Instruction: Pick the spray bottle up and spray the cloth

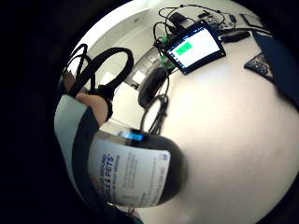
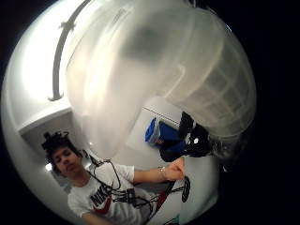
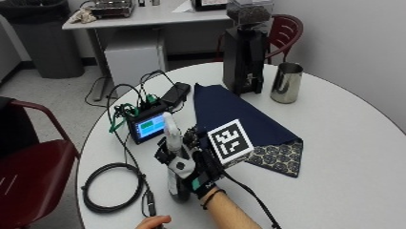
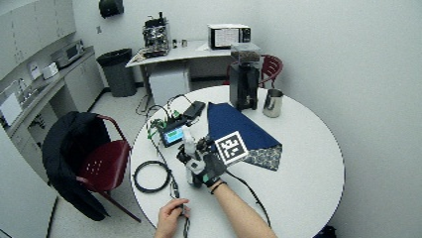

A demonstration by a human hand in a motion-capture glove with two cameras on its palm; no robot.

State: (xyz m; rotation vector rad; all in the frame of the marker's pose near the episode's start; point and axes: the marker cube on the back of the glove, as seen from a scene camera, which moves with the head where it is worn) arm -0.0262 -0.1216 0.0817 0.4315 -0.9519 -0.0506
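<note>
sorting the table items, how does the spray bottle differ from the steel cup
The spray bottle is pale plastic and gripped by the gloved right hand near the small screen; the steel cup is shiny metal, untouched, beside the black grinder. The bottle is taller and slimmer. Both stand upright.

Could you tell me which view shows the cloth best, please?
The outside view: the cloth lies spread on the table, its patterned corner plain. The wide outside view shows it whole but smaller. The little finger side view catches only an edge. The thumb side view shows none, blocked by the bottle.
</note>
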